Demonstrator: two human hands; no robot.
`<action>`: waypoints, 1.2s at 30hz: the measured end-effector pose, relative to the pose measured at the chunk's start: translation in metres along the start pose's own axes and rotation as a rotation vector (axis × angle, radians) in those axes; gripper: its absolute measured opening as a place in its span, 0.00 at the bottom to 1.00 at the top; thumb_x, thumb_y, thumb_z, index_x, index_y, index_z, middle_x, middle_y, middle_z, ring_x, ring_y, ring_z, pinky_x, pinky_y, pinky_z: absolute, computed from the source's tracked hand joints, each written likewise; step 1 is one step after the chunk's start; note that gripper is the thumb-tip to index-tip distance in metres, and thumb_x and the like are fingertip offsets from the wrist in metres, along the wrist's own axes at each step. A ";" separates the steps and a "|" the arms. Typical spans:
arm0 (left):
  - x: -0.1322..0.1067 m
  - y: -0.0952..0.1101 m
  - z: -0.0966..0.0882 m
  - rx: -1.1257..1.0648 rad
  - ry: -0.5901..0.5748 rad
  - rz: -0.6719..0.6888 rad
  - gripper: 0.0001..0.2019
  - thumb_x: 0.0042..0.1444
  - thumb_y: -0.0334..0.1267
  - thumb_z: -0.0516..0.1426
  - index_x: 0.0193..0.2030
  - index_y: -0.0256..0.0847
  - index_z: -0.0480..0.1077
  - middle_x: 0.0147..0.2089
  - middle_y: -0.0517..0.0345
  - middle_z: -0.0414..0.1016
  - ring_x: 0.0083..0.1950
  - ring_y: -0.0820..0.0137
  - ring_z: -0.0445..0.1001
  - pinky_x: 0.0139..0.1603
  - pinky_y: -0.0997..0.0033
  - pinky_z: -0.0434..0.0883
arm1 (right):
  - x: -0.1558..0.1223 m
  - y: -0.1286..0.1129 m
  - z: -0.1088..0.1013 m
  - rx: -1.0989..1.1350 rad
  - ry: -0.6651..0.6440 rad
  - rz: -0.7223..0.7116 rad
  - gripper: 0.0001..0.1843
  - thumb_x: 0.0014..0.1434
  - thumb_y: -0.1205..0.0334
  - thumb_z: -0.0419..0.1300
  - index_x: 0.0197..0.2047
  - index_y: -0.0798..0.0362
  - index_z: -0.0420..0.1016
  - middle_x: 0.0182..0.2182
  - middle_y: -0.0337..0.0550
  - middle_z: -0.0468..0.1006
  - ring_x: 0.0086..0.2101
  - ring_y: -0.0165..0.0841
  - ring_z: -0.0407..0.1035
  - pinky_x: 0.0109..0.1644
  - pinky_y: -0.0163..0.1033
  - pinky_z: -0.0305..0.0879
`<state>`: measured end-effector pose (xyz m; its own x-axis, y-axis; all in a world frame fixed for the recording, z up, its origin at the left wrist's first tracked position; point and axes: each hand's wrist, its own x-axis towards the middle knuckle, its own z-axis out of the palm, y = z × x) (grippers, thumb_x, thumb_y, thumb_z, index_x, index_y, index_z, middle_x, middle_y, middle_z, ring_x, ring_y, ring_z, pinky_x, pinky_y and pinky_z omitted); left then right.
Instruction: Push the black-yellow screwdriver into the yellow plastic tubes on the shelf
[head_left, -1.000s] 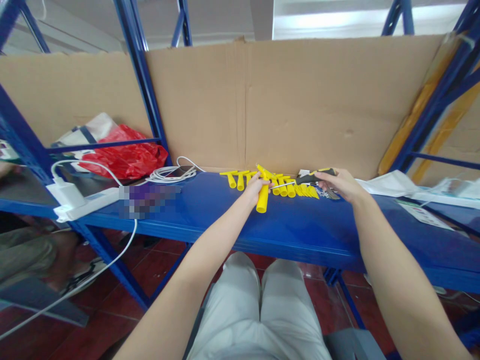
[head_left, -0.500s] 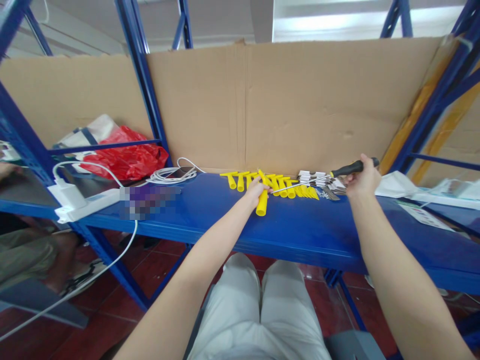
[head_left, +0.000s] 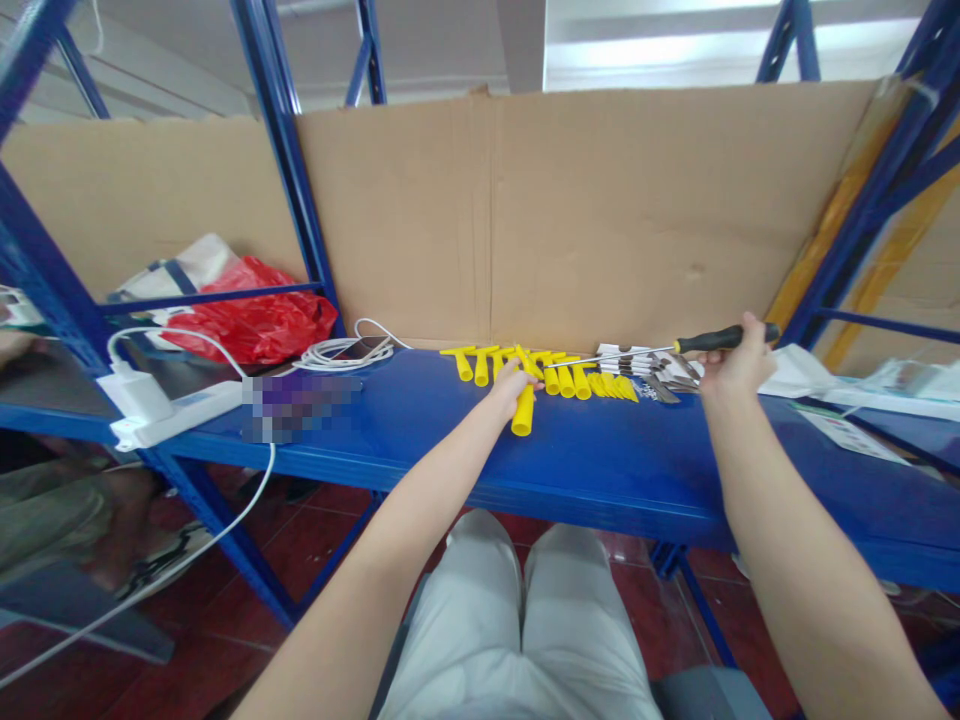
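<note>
My left hand (head_left: pixel 512 387) is closed around a yellow T-shaped plastic handle (head_left: pixel 523 414), with its round tube end pointing toward me. In my right hand (head_left: pixel 737 365) is a long screwdriver (head_left: pixel 709 340) with a black and yellow grip. Its thin shaft runs leftward, and the tip is close to the yellow piece at my left fingers; whether it touches, I cannot tell. Several more yellow T-shaped handles (head_left: pixel 583 381) lie in a row behind and beside my left hand. To their right are small flat yellow pieces (head_left: pixel 615 387) and dark metal blades (head_left: pixel 660 389).
White-and-brown packets (head_left: pixel 634 357) lie against the cardboard wall (head_left: pixel 600 220). On the left of the blue shelf (head_left: pixel 420 430) are a white power strip (head_left: pixel 180 410), a coiled white cable (head_left: pixel 345 351) and a red plastic bag (head_left: pixel 255 315). A paper sheet (head_left: pixel 851 432) lies at right.
My right hand and the screwdriver have shifted slightly right, and the shaft lies a little higher. My left hand keeps the yellow handle in nearly the same place.
</note>
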<state>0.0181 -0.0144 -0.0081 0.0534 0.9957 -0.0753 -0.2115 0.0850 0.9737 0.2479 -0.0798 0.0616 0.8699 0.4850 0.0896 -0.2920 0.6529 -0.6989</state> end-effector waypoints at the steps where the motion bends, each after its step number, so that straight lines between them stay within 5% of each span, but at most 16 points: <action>1: 0.000 0.000 0.000 0.014 -0.006 0.005 0.40 0.43 0.19 0.54 0.66 0.46 0.60 0.48 0.51 0.79 0.34 0.68 0.80 0.19 0.79 0.62 | 0.001 0.002 0.000 0.004 -0.013 0.003 0.12 0.63 0.66 0.53 0.29 0.48 0.55 0.16 0.26 0.55 0.14 0.23 0.51 0.14 0.27 0.51; 8: -0.002 -0.001 0.002 0.052 -0.001 0.027 0.39 0.44 0.18 0.54 0.65 0.43 0.61 0.45 0.51 0.79 0.34 0.67 0.80 0.20 0.78 0.63 | 0.013 0.019 -0.003 -0.026 -0.109 -0.057 0.13 0.61 0.62 0.54 0.28 0.47 0.54 0.16 0.28 0.54 0.16 0.26 0.53 0.18 0.31 0.61; 14: -0.002 -0.002 0.001 0.040 -0.008 0.024 0.38 0.45 0.17 0.55 0.64 0.45 0.61 0.45 0.53 0.79 0.32 0.68 0.79 0.20 0.78 0.63 | 0.009 0.017 -0.001 -0.020 -0.065 -0.018 0.13 0.62 0.63 0.53 0.27 0.48 0.54 0.17 0.29 0.54 0.16 0.25 0.52 0.17 0.29 0.57; 31: 0.001 -0.005 0.002 0.055 -0.012 0.060 0.36 0.43 0.18 0.56 0.61 0.45 0.64 0.45 0.52 0.79 0.33 0.67 0.79 0.20 0.78 0.63 | 0.036 0.035 -0.008 -0.132 -0.253 -0.194 0.17 0.54 0.51 0.55 0.26 0.45 0.49 0.18 0.30 0.51 0.17 0.29 0.54 0.20 0.37 0.64; 36: 0.003 -0.005 0.001 0.071 -0.018 0.061 0.37 0.43 0.20 0.57 0.62 0.44 0.64 0.45 0.51 0.79 0.33 0.66 0.79 0.21 0.76 0.65 | 0.035 0.036 -0.007 -0.084 -0.209 -0.156 0.15 0.55 0.55 0.55 0.25 0.46 0.51 0.18 0.30 0.52 0.17 0.30 0.55 0.21 0.38 0.63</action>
<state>0.0209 -0.0117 -0.0133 0.0599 0.9981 -0.0127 -0.1454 0.0213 0.9891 0.2708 -0.0437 0.0347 0.7981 0.4980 0.3392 -0.1194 0.6825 -0.7211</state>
